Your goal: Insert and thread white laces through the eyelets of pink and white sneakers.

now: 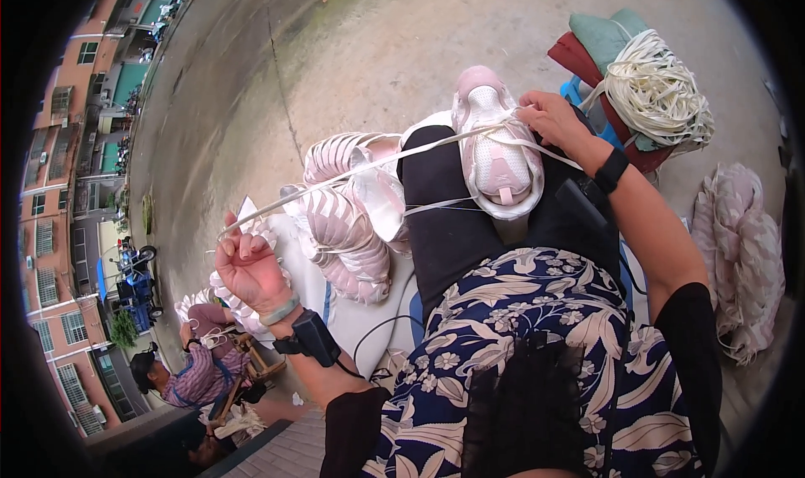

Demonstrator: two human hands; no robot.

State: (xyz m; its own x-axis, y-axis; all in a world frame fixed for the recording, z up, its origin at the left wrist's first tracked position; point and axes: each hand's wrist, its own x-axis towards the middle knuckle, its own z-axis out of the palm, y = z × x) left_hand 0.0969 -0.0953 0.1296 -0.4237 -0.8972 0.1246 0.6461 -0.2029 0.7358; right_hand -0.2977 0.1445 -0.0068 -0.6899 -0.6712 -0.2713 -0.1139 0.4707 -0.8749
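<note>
A pink and white shoe upper [501, 169] rests across my knees, its toe pointing away from me. From its lacing area a flat white shoelace [366, 169] runs taut to the left. My left hand [251, 270], palm up with curled fingers, grips the lace's far stretch near the index finger. Close by the upper's right side, my right hand [553, 124] pinches the lace at the eyelets; the fingertips are partly hidden. Another length of lace crosses my lap below the upper.
Tied bundles of pink and white shoe uppers [344, 247] lie to my left, another bundle [738, 260] at far right. A hank of cream laces [656, 88] sits on red and green cloth. At lower left a person [201, 373] sits by a wooden chair.
</note>
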